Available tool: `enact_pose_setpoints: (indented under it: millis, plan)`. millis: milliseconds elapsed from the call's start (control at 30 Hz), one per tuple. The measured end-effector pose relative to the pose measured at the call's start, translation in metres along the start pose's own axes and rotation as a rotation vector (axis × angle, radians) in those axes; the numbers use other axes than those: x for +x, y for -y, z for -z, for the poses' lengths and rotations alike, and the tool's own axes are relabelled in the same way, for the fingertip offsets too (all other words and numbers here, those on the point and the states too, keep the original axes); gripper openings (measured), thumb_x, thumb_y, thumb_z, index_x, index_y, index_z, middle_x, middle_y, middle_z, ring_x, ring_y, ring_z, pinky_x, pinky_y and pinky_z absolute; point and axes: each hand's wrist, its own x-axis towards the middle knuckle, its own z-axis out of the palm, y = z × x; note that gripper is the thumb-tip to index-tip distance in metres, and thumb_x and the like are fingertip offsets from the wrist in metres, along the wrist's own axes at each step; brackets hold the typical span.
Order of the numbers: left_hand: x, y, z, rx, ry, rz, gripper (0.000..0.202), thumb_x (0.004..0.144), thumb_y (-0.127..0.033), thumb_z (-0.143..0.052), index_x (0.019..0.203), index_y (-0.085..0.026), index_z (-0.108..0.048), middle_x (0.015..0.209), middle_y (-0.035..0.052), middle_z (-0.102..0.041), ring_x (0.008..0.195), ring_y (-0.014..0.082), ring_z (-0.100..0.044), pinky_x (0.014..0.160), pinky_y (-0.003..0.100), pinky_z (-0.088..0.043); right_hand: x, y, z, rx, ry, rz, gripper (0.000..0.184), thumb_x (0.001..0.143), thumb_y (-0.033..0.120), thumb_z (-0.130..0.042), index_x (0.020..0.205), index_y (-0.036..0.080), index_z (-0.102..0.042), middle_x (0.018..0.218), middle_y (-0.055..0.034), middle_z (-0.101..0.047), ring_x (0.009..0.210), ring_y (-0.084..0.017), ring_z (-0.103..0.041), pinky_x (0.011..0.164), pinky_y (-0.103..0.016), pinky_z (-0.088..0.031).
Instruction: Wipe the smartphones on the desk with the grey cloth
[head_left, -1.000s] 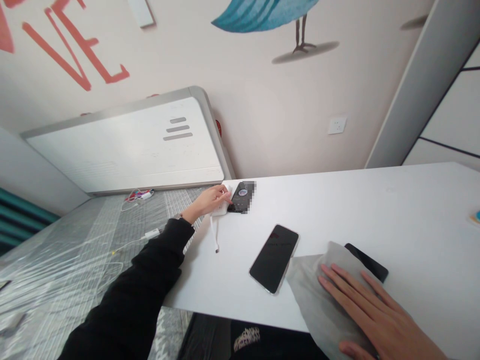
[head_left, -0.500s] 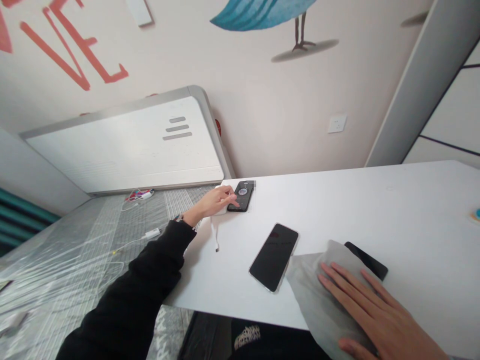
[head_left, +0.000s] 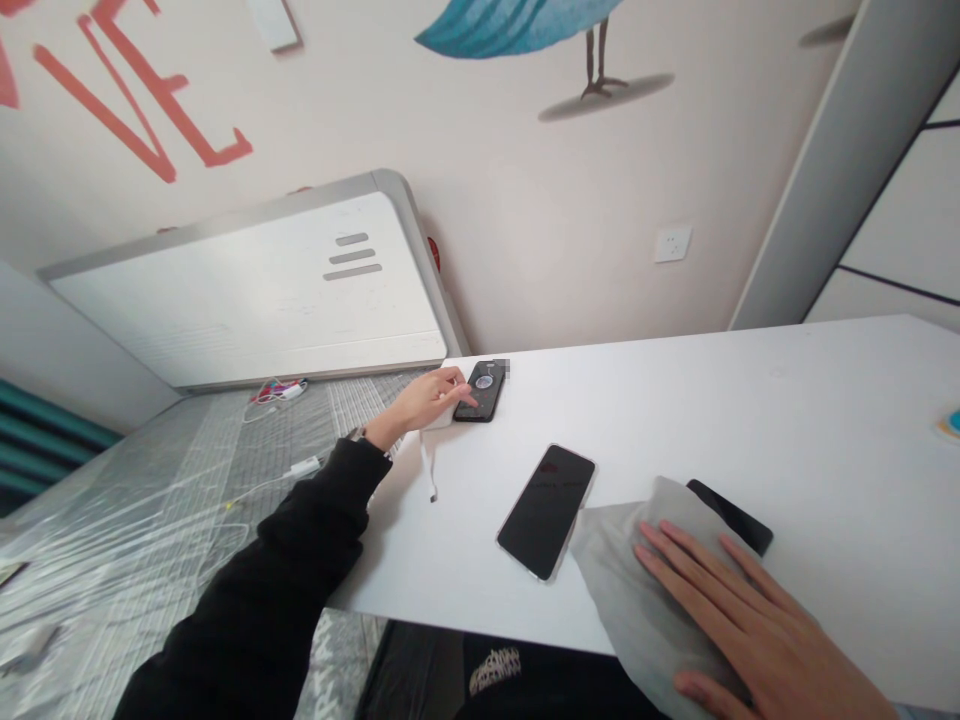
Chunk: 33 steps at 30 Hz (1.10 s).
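We work at a white table (head_left: 675, 400) that fills the right of the scene, with a bed under clear plastic sheet (head_left: 150, 500) to the left. Our right hand (head_left: 750, 625) lies flat, fingers spread open, on a grey cloth (head_left: 622, 570) at the near edge, pinning it so it stays put; the cloth covers part of a dark phone (head_left: 739, 515). A second phone (head_left: 547, 510) lies face up just left of it. Far left, our left hand (head_left: 427, 400) reaches out, fingers loosely extended, fingertips touching a third phone (head_left: 481, 392) beside a white power bank (head_left: 439, 420).
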Motion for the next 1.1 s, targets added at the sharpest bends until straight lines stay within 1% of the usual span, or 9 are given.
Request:
enact_pose_setpoints:
  millis: [233, 400, 500, 600, 700, 800, 867, 967, 1100]
  plan:
    - [0.012, 0.017, 0.001, 0.067, -0.067, 0.106, 0.068, 0.103, -0.06, -0.023, 0.106, -0.022, -0.078, 0.1, 0.0058, -0.063, 0.092, 0.0209, -0.06, 0.088, 0.031, -0.043, -0.001, 0.0, 0.001, -0.034, 0.008, 0.0, 0.089, 0.093, 0.058, -0.056, 0.163, 0.019, -0.017, 0.153, -0.0066, -0.051, 0.129, -0.031, -0.06, 0.101, -0.044, -0.052]
    - [0.023, 0.029, -0.009, 0.108, -0.028, 0.079, 0.063, 0.101, -0.059, -0.03, 0.111, -0.018, -0.076, 0.101, 0.0082, -0.065, 0.094, 0.0227, -0.059, 0.091, 0.033, -0.044, -0.001, 0.001, 0.001, -0.033, 0.005, -0.014, 0.09, 0.093, 0.06, -0.056, 0.162, 0.019, -0.018, 0.153, -0.0067, -0.05, 0.131, -0.031, -0.059, 0.102, -0.045, -0.052]
    - [0.022, 0.022, -0.005, 0.139, -0.036, 0.055, 0.061, 0.101, -0.057, -0.031, 0.109, -0.017, -0.076, 0.105, 0.0101, -0.064, 0.097, 0.0242, -0.057, 0.095, 0.037, -0.043, -0.003, 0.001, 0.001, -0.042, 0.003, -0.015, 0.089, 0.093, 0.061, -0.055, 0.162, 0.019, -0.019, 0.153, -0.006, -0.05, 0.13, -0.031, -0.059, 0.102, -0.045, -0.051]
    - [0.004, -0.019, 0.004, 0.183, -0.124, 0.008, 0.057, 0.103, -0.055, -0.03, 0.117, -0.021, -0.073, 0.111, 0.0103, -0.061, 0.103, 0.0258, -0.056, 0.097, 0.04, -0.042, -0.003, 0.003, 0.001, -0.061, 0.007, -0.036, 0.086, 0.093, 0.063, -0.053, 0.162, 0.021, -0.022, 0.154, -0.0046, -0.048, 0.13, -0.03, -0.059, 0.104, -0.044, -0.049]
    - [-0.036, -0.098, -0.004, 0.147, -0.094, -0.057, 0.046, 0.102, -0.055, -0.038, 0.114, -0.027, -0.072, 0.113, 0.0086, -0.061, 0.104, 0.0255, -0.058, 0.094, 0.039, -0.044, -0.005, 0.005, -0.001, -0.074, 0.009, -0.051, 0.084, 0.094, 0.064, -0.052, 0.161, 0.022, -0.024, 0.157, -0.0038, -0.046, 0.132, -0.03, -0.057, 0.106, -0.045, -0.047]
    - [-0.087, -0.182, -0.038, 0.112, 0.092, -0.076, 0.041, 0.099, -0.06, -0.044, 0.095, -0.031, -0.073, 0.1, 0.0074, -0.064, 0.092, 0.0236, -0.059, 0.082, 0.041, -0.045, -0.008, 0.005, -0.006, -0.047, 0.015, -0.071, 0.081, 0.095, 0.064, -0.051, 0.161, 0.024, -0.024, 0.157, -0.0037, -0.046, 0.135, -0.03, -0.054, 0.109, -0.047, -0.044]
    - [-0.118, -0.222, -0.067, 0.054, 0.187, -0.077, 0.039, 0.098, -0.061, -0.046, 0.091, -0.032, -0.07, 0.093, 0.008, -0.064, 0.089, 0.0238, -0.059, 0.078, 0.043, -0.044, -0.009, 0.005, -0.009, -0.016, 0.018, -0.089, 0.08, 0.096, 0.064, -0.051, 0.161, 0.024, -0.026, 0.157, -0.0047, -0.046, 0.138, -0.031, -0.052, 0.111, -0.05, -0.042]
    - [-0.148, -0.248, -0.103, -0.055, 0.165, -0.018, 0.03, 0.097, -0.059, -0.051, 0.106, -0.035, -0.067, 0.103, 0.0092, -0.066, 0.1, 0.0252, -0.059, 0.084, 0.044, -0.046, -0.009, 0.005, -0.012, 0.018, 0.02, -0.102, 0.076, 0.097, 0.062, -0.05, 0.159, 0.022, -0.031, 0.157, -0.0079, -0.045, 0.14, -0.032, -0.049, 0.112, -0.053, -0.042]
    - [-0.157, -0.252, -0.131, -0.143, -0.023, 0.083, 0.031, 0.096, -0.053, -0.054, 0.122, -0.038, -0.061, 0.122, 0.0106, -0.063, 0.117, 0.0258, -0.056, 0.1, 0.046, -0.046, -0.008, 0.007, -0.012, 0.024, 0.003, -0.122, 0.067, 0.101, 0.058, -0.047, 0.155, 0.018, -0.04, 0.157, -0.011, -0.046, 0.142, -0.032, -0.047, 0.112, -0.054, -0.043]
